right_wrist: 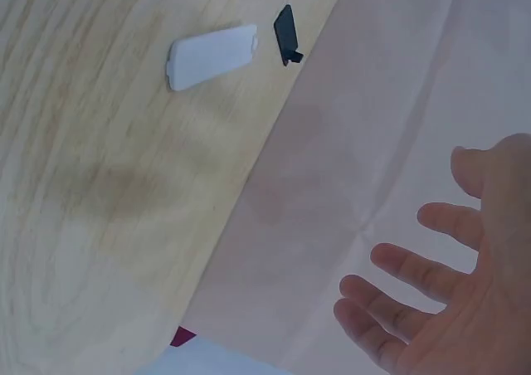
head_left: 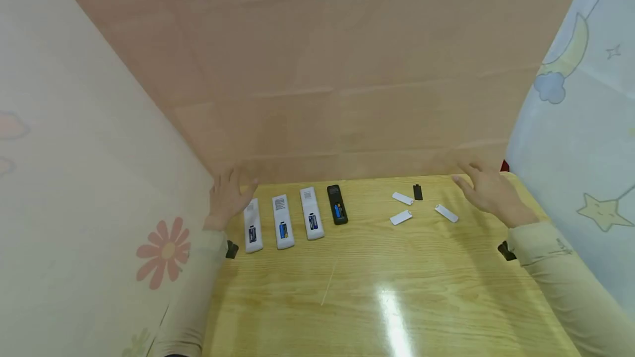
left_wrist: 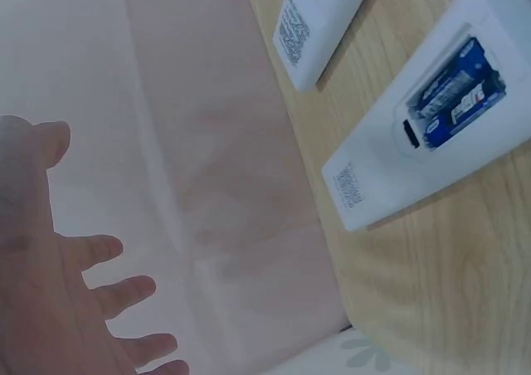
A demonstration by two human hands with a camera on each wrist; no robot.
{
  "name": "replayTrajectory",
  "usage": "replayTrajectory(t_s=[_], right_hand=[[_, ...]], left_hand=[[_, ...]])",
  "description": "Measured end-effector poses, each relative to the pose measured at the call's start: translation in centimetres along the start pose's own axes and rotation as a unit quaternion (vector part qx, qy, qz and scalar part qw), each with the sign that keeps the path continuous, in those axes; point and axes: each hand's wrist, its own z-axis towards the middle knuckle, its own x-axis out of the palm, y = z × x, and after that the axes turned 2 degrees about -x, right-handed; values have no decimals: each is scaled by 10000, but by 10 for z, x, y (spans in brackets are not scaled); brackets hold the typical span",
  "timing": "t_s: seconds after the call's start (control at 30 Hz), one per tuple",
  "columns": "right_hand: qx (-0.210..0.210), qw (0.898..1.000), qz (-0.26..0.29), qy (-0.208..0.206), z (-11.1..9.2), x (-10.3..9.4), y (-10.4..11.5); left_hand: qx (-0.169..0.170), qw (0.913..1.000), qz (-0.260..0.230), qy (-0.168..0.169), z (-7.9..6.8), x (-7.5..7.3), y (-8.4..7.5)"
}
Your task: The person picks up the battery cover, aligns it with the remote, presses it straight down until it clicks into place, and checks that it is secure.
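My left hand [head_left: 228, 197] hovers with spread fingers beside the leftmost white remote control [head_left: 252, 226], holding nothing. Two more white remotes [head_left: 283, 221] [head_left: 311, 213] and a black remote [head_left: 337, 204] lie in a row to its right, backs up, batteries showing in their uncovered compartments. On the other side my right hand [head_left: 488, 191] is held above the table, fingers apart and nothing in them. Nearest to it lies a white battery cover [head_left: 446, 213]. Two other white covers [head_left: 402, 198] [head_left: 401, 217] and a black cover [head_left: 418, 192] are further left.
The wooden table [head_left: 297, 302] ends at a brown cloth backdrop [head_left: 337, 70] behind the remotes. Patterned light walls stand at the left [head_left: 89, 180] and right [head_left: 600, 125]. Something small and red [head_left: 505, 166] shows at the back right corner.
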Motion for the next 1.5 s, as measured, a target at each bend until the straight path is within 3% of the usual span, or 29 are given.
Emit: replayTrajectory(t_s=[0.17,0.37,0.67,0.8,1.1,1.33,1.5], right_hand=[[48,9987,414,304,-3,5,-2],[-14,9937,1008,490,-10,14,-8],[68,9920,1060,675,-15,32,-8],[-83,9925,1025,660,-16,37,-6],[-290,9915,1094,637,-19,56,-9],[-385,9905,1235,457,-22,67,-11],[-329,9913,1192,447,-25,74,-9]], left_hand=[[-238,9995,-7,226,-5,8,4],[-93,9993,-83,346,-7,17,5],[26,9992,-205,342,-9,31,15],[48,9990,-237,373,-10,37,20],[-388,9950,-95,914,-18,42,21],[-711,9846,-675,1450,-26,49,22],[-869,9799,-726,1645,-29,54,23]])
